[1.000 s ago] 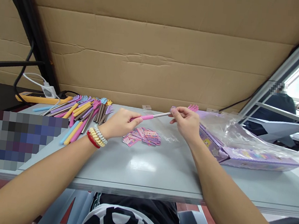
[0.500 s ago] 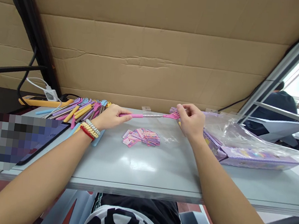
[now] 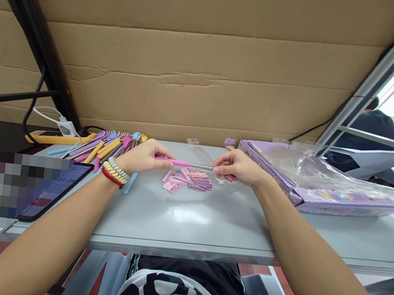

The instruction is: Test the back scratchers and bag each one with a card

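My left hand (image 3: 145, 158) is closed round the handle end of a pink back scratcher (image 3: 180, 163). My right hand (image 3: 239, 166) pinches its metal rod at the other end, and the fingers hide most of the clawed head. The scratcher is level, just above a loose pile of small pink printed cards (image 3: 195, 179) on the grey table. Beside my left hand lies a heap of back scratchers (image 3: 106, 145) in yellow, purple, pink and blue.
At the right sits a purple box (image 3: 347, 207) with clear plastic film (image 3: 303, 163) over it. A tablet (image 3: 57, 192), white cables and a white plug (image 3: 66, 126) are at the left. Cardboard (image 3: 191, 80) walls the back. A person (image 3: 371, 128) sits beyond the frame at far right.
My right hand has moved left and slightly down, from the scratcher's claw onto its rod. Less of the rod shows between my hands. My left hand keeps its hold on the handle.
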Motion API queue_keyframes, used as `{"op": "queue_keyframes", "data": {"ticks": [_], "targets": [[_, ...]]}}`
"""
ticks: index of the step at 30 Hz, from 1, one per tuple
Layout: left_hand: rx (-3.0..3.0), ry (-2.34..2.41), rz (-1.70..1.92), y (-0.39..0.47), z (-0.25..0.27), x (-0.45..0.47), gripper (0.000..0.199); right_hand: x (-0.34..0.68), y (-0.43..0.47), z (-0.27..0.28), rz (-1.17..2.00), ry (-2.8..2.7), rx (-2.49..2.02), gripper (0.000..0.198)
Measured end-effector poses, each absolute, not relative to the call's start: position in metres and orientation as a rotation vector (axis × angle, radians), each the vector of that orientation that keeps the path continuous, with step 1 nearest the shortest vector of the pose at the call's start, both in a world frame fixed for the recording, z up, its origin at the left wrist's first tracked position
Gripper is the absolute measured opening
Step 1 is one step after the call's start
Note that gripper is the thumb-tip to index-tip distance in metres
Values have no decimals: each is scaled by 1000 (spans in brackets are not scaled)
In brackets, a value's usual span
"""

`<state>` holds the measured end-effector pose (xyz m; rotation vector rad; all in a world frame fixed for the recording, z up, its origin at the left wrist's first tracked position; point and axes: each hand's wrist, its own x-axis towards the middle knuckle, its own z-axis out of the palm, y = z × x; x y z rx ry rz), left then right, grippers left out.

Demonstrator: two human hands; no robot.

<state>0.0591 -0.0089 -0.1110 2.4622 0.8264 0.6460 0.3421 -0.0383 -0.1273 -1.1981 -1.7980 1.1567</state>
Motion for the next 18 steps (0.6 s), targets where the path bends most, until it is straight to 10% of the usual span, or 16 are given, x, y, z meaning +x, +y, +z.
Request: {"op": "queue_keyframes", "data": {"ticks": [18], "targets": [[2277, 759, 689, -36, -104, 81, 33, 322, -64, -107, 805, -1827, -1148, 18]]}}
